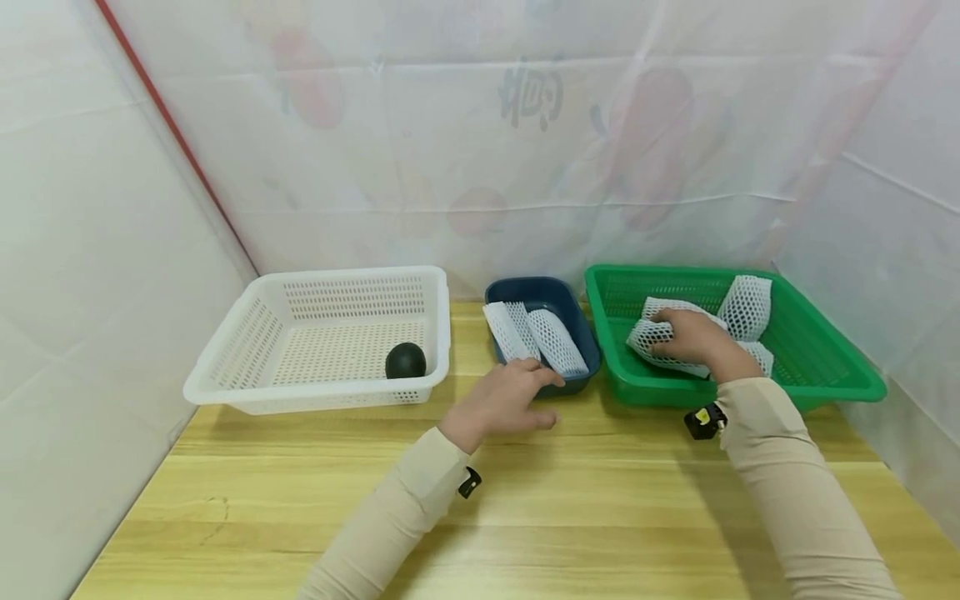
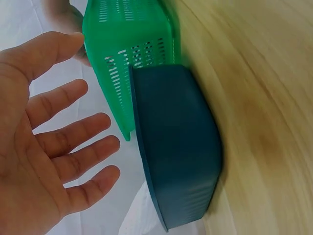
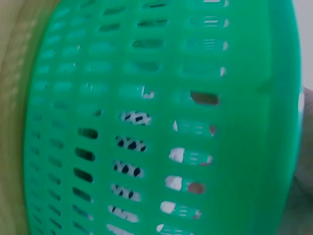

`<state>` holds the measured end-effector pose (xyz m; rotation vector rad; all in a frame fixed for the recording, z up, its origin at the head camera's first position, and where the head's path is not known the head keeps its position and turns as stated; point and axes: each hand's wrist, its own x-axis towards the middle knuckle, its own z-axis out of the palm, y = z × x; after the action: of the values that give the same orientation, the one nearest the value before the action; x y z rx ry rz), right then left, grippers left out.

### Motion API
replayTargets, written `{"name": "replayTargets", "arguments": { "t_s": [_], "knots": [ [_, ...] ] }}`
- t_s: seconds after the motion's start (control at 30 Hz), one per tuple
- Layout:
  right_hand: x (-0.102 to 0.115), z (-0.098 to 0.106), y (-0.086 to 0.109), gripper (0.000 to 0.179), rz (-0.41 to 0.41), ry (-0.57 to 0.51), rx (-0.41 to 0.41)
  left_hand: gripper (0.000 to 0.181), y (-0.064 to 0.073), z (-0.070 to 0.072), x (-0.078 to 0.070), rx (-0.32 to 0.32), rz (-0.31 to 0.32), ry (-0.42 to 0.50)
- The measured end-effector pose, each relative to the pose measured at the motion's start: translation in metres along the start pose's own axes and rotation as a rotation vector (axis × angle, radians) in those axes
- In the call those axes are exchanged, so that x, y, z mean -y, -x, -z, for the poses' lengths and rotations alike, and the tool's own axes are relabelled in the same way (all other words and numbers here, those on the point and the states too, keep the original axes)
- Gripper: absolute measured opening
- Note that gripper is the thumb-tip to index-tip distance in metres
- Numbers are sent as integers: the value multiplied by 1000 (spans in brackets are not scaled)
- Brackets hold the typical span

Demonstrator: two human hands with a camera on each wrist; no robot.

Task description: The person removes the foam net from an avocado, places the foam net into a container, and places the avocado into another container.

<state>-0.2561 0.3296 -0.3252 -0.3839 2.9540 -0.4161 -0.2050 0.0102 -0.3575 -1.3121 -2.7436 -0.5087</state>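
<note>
My right hand (image 1: 696, 340) reaches into the green basket (image 1: 832, 379) and grips a white foam net (image 1: 663, 354), fingers and thumb bent on the mesh. More foam nets (image 1: 747, 308) lie around it there. The right wrist view shows mostly the basket's slotted wall (image 3: 244, 147); white mesh with dark patches shows through the slots, and the fingers are hidden. My left hand (image 1: 506, 398) hovers by the near rim of the small dark blue basket (image 1: 536, 290), which holds flat white foam nets (image 1: 558, 342). Its fingers (image 2: 73, 134) are spread and hold nothing.
At the left stands a white slotted basket (image 1: 322, 390) with a black ball (image 1: 406, 361) in its near right corner. All three baskets line the back of the wooden table (image 1: 555, 517). White sheeting (image 1: 420, 142) hangs behind them and along both sides.
</note>
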Motion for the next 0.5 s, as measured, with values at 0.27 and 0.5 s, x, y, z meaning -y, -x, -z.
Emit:
{"name": "replayTargets", "arguments": {
  "t_s": [0.27, 0.5],
  "knots": [
    [-12, -6, -3, 57, -31, -29, 25, 44, -2, -8, -5, -11, -38, 6],
    [-21, -8, -8, 63, -63, -23, 31, 44, -4, -15, -7, 1, -69, 45]
  ]
}}
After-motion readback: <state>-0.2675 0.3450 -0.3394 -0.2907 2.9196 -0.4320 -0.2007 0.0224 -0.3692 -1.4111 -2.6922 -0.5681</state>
